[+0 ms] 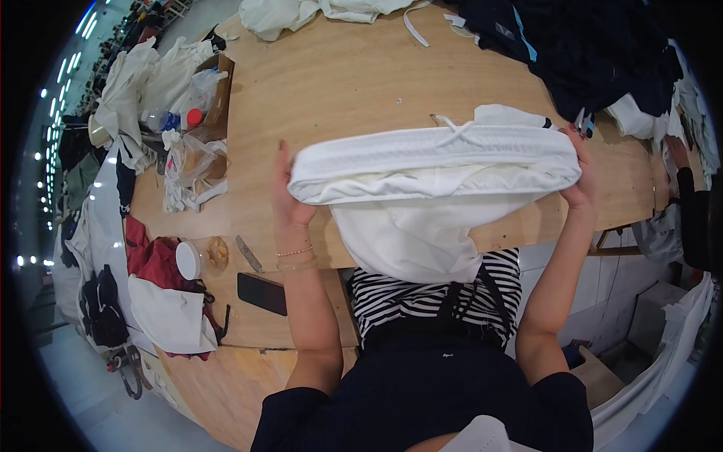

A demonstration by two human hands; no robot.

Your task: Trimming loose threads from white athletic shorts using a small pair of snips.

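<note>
A white pair of drawstring pants [407, 241] is stretched wide between my hands above the wooden table. Its elastic waistband [361, 151] runs almost level, with a white drawstring [456, 134] crossed at the middle. My left hand [292, 192] grips the band's left end, thumb or finger pointing up. At the right end, my right hand [580, 169] is closed round the band. Small metal snips [581, 122] show just beyond the right fingertips; whether they lie on the table or in that hand, I cannot tell. The legs of the pants hang toward my lap.
The wooden table [316, 98] bears a dark garment pile [587, 53] at far right and white cloth [301, 15] at the far edge. On the left are a cardboard box [222, 90], a lidded jar [199, 258], a black phone [261, 294] and red cloth [154, 252].
</note>
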